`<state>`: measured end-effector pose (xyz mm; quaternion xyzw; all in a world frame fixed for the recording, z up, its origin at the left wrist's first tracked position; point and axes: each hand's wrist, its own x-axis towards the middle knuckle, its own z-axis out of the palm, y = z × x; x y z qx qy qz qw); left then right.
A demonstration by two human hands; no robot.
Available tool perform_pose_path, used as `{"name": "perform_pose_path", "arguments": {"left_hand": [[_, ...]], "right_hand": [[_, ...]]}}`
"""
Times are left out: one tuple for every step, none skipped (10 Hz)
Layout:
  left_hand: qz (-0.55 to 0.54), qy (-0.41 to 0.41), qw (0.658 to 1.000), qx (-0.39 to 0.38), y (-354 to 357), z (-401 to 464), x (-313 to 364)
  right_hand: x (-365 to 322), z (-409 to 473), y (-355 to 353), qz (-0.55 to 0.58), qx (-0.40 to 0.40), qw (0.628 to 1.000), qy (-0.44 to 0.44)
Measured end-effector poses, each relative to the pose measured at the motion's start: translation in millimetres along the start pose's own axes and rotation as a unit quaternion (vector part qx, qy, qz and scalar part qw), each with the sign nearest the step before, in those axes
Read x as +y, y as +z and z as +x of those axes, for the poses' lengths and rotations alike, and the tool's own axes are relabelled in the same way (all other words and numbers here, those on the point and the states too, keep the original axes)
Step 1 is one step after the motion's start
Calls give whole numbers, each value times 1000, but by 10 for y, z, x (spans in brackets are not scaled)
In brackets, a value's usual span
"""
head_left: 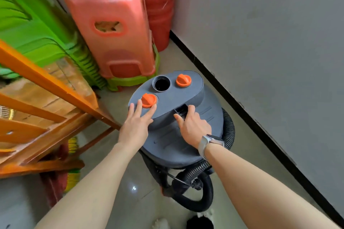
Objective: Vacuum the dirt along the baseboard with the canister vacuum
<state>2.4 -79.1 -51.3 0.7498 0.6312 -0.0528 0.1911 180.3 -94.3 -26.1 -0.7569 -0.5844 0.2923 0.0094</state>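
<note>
Squatting grey canister vacuum (178,135), two orange knobs (183,80).

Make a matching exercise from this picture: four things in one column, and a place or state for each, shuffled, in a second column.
Things
1. left hand
2. right hand
3. black hose
4. pink stool

Places or states
A. stands on a green stool, behind the vacuum
B. fingers curled into the grey handle recess
C. fingers straight, at the nearer orange knob
D. wraps round the side of the canister vacuum nearest the wall

Pairs: 1-C, 2-B, 3-D, 4-A
</note>
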Motion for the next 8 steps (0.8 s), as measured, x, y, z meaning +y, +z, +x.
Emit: {"name": "perform_pose_path", "arguments": {"left_hand": [[24, -20, 999, -19, -208, 320, -201], [40, -88, 995, 8, -332, 646, -343], [20, -121, 992, 26, -421, 876, -427], [7, -140, 990, 34, -497, 1109, -545], [-6, -152, 988, 39, -513, 1212, -579], [-4, -130, 990, 45, -489, 1177, -592], [-49, -142, 988, 48, -490, 1108, -562], [-39, -134, 989, 39, -515, 1133, -552]], "right_hand": [[-264, 307, -48, -8, -6, 1000, -24], [-533, 733, -98, -10, -28, 998, -59], [-725, 1017, -145, -14, -34, 997, -70], [-892, 1310, -205, -35, -37, 995, -89], [-958, 1464, -258, -43, -37, 994, -98], [-927, 1466, -263, -59, -36, 992, -107], [-807, 1357, -335, 25, -112, 990, -79], [-685, 1350, -473, 121, -80, 987, -62]]}}
